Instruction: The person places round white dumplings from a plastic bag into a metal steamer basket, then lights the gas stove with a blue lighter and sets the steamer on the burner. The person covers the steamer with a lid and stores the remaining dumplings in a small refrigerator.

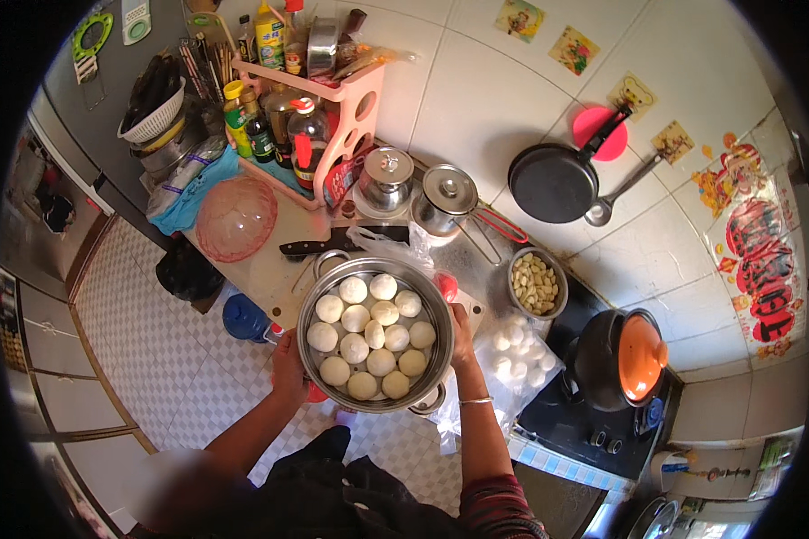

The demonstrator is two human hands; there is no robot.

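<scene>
Between my two hands is a round metal steamer pot with a loop handle at its upper left and another at its lower right. Several round white dough buns lie spread inside it. My left hand grips the left wall, and my right hand grips the right wall, a bracelet on that wrist. Just beyond the pot lie a cleaver with a black handle and a crumpled clear plastic bag. To the right, a clear plastic bag holds several white round pieces.
A bowl of peeled garlic cloves sits beside the black stove, which carries a dark pot with an orange lid. Lidded metal pots, a pink plastic bowl and a pink bottle rack stand towards the wall, where a frying pan hangs.
</scene>
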